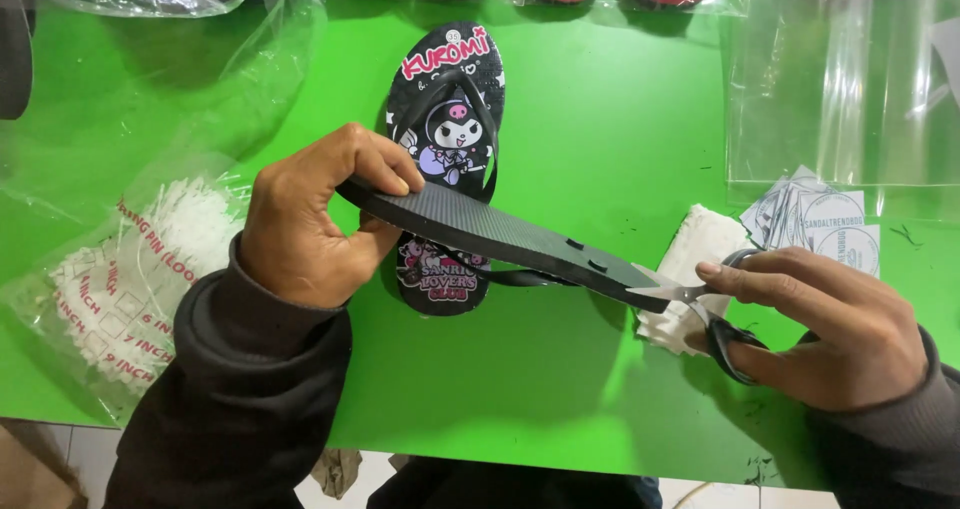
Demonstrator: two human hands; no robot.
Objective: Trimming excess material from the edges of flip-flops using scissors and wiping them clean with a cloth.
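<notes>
Where scissors [700,304] meet sandal [500,234] — tips hidden.

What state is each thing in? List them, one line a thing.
Left hand: shut on held flip-flop.
Held flip-flop: raised off the table, sole up, tilted.
Right hand: shut on scissors.
Scissors: tips at the held flip-flop's end; open or shut unclear.
Second flip-flop: flat on the green table, printed side up.
Bag of white pins: lying flat, left of the hands.
Paper tags: loosely stacked.
</notes>
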